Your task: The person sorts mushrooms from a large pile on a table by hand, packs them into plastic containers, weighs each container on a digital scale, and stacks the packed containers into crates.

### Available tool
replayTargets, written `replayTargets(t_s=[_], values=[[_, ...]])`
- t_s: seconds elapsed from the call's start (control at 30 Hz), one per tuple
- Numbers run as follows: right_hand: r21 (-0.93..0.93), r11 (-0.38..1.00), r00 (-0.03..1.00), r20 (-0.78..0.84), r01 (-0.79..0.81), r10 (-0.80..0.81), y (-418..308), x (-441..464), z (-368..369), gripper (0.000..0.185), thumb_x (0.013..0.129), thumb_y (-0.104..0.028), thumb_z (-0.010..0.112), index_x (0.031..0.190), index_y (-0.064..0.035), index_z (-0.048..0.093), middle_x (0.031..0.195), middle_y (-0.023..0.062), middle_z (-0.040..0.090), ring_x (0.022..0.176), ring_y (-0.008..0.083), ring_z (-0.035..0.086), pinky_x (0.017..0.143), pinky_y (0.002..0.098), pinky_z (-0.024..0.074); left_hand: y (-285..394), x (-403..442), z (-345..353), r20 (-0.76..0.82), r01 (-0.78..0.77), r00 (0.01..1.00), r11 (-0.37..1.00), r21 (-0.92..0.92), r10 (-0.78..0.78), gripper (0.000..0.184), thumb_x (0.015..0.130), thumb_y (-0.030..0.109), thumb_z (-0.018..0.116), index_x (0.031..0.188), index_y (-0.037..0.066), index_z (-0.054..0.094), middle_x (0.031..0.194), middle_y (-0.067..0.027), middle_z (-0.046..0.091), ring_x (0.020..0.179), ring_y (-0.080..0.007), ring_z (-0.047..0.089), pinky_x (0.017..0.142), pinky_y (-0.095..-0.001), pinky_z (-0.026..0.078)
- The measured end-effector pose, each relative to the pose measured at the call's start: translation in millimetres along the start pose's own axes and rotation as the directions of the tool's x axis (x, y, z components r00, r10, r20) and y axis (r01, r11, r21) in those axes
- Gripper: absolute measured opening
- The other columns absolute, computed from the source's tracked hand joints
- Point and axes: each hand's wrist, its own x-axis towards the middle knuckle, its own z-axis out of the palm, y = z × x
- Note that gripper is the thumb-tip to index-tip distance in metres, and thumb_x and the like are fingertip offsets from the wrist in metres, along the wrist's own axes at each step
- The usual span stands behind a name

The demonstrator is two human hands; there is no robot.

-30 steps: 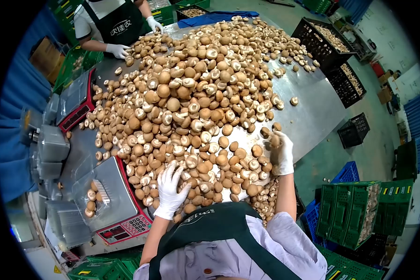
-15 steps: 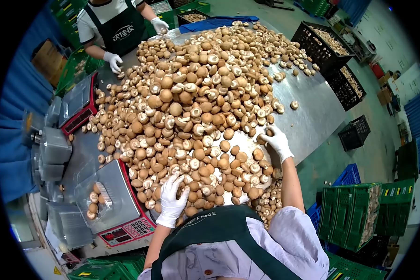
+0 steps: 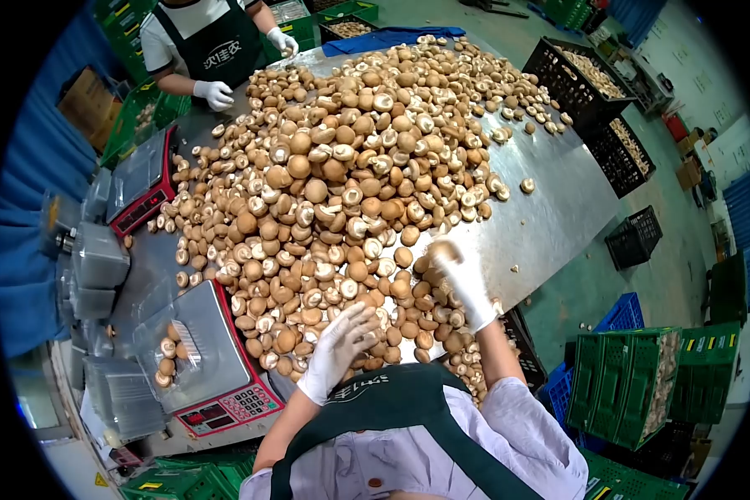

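Note:
A big heap of brown-capped shiitake mushrooms (image 3: 317, 190) covers the metal table, some showing pale undersides. My left hand (image 3: 339, 352), white-gloved, hovers over or rests on the near edge of the heap with its fingers stretched out; nothing shows in it. My right hand (image 3: 467, 287), also gloved and blurred by motion, has a mushroom (image 3: 444, 250) at its fingertips, above the right edge of the heap. Left of me, a red scale (image 3: 232, 407) bears a clear plastic tray (image 3: 192, 340) with several mushrooms in it.
Across the table, a co-worker in a dark apron (image 3: 218, 54) has both gloved hands by the heap. A second scale (image 3: 142, 179) and stacked clear trays (image 3: 125, 400) line the left side. Green crates (image 3: 612, 387) and black crates (image 3: 575, 79) stand to the right.
My right hand has moved left and nearer to me, with a mushroom at its fingertips. My left hand has shifted slightly right. The co-worker's hand nearer the scale has drawn back from the mushrooms.

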Motion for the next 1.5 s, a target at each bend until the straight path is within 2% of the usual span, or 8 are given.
replayTargets(t_s=[0.17, 0.3, 0.43, 0.57, 0.77, 1.17, 1.43, 1.5], values=[[-0.146, 0.710, 0.642, 0.577, 0.689, -0.504, -41.5, -61.5, 70.5, 0.040, 0.078, -0.024, 0.070, 0.114, -0.0124, 0.059, 0.124, 0.0142, 0.057, 0.105, 0.0322, 0.059, 0.093, 0.0368, 0.0453, -13.5, 11.1, 3.6, -0.014, 0.218, 0.957, 0.750, -0.625, -0.290, 0.065, 0.088, 0.055, 0.049, 0.138, 0.015, 0.038, 0.126, -0.0122, 0.049, 0.120, -0.0290, 0.046, 0.107, -0.0542, 0.031], [-0.035, 0.827, 0.769, 0.392, 0.561, -0.505, -43.0, -40.1, 63.9, 0.039, 0.079, -0.021, 0.070, 0.115, -0.0108, 0.061, 0.111, 0.0109, 0.064, 0.102, 0.0278, 0.061, 0.092, 0.0368, 0.0457, -42.7, 5.9, -38.7, 0.036, 0.214, 0.969, 0.751, -0.624, -0.245, 0.051, 0.088, 0.043, 0.052, 0.124, 0.008, 0.049, 0.100, -0.0099, 0.057, 0.093, -0.0247, 0.056, 0.087, -0.0410, 0.046], [-0.464, 0.817, 0.895, -0.106, 0.342, -0.434, 11.3, 41.6, 28.0, 0.032, 0.082, -0.024, 0.063, 0.110, -0.0090, 0.065, 0.098, 0.0186, 0.066, 0.093, 0.0337, 0.064, 0.082, 0.0392, 0.0512, -45.1, -2.3, -46.2, 0.059, 0.204, 0.976, 0.783, -0.587, -0.209, 0.040, 0.085, 0.031, 0.055, 0.117, 0.006, 0.052, 0.101, -0.0103, 0.059, 0.084, -0.0245, 0.059, 0.072, -0.0372, 0.047], [-0.612, 0.775, 0.975, -0.221, -0.159, 0.026, 25.6, 102.4, -12.9, 0.058, 0.074, -0.041, 0.070, 0.120, -0.0076, 0.059, 0.105, 0.0185, 0.066, 0.098, 0.0338, 0.063, 0.085, 0.0400, 0.0504, -29.7, -1.1, -31.1, 0.065, 0.140, 0.990, 0.908, -0.395, -0.124, 0.037, 0.087, 0.035, 0.053, 0.108, 0.004, 0.053, 0.093, -0.0105, 0.058, 0.071, -0.0239, 0.057, 0.062, -0.0342, 0.047], [-0.536, 0.843, 0.998, 0.053, 0.044, -0.018, 37.6, 83.2, -20.3, 0.052, 0.070, -0.031, 0.071, 0.115, -0.0120, 0.057, 0.103, 0.0213, 0.063, 0.096, 0.0351, 0.062, 0.086, 0.0402, 0.0491, -23.8, -3.3, -28.9, 0.094, 0.243, 0.969, 0.799, -0.551, -0.230, 0.046, 0.093, 0.038, 0.049, 0.120, 0.001, 0.051, 0.105, -0.0156, 0.060, 0.086, -0.0239, 0.062, 0.068, -0.0321, 0.054], [-0.522, 0.837, 0.953, -0.303, -0.163, -0.004, 60.0, 69.7, -40.6, 0.026, 0.078, -0.024, 0.067, 0.098, -0.0076, 0.068, 0.087, 0.0135, 0.070, 0.083, 0.0269, 0.068, 0.077, 0.0337, 0.0512, -26.2, -2.0, -22.0, 0.086, 0.246, 0.964, 0.712, -0.658, -0.253, 0.027, 0.083, 0.024, 0.056, 0.099, 0.002, 0.053, 0.093, -0.0146, 0.055, 0.060, -0.0191, 0.056, 0.057, -0.0304, 0.051], [-0.879, 0.436, 0.885, -0.034, 0.195, -0.464, 82.1, 98.7, -0.8, 0.033, 0.077, -0.035, 0.065, 0.093, -0.0065, 0.066, 0.096, 0.0146, 0.062, 0.095, 0.0336, 0.056, 0.082, 0.0441, 0.0454, -20.0, -6.6, -3.7, 0.046, 0.236, 0.967, 0.821, -0.520, -0.250, 0.055, 0.088, 0.049, 0.055, 0.105, -0.004, 0.053, 0.090, -0.0142, 0.057, 0.076, -0.0246, 0.061, 0.062, -0.0290, 0.054], [-0.775, 0.592, 0.927, -0.023, 0.219, -0.373, 86.1, 97.2, 0.2, 0.027, 0.078, -0.031, 0.065, 0.087, -0.0053, 0.066, 0.097, 0.0139, 0.061, 0.093, 0.0332, 0.056, 0.084, 0.0442, 0.0447, -33.9, -2.5, -23.6, 0.127, 0.247, 0.969, 0.786, -0.566, -0.213, 0.052, 0.087, 0.041, 0.053, 0.113, -0.004, 0.050, 0.102, -0.0170, 0.057, 0.083, -0.0273, 0.061, 0.067, -0.0321, 0.055]])
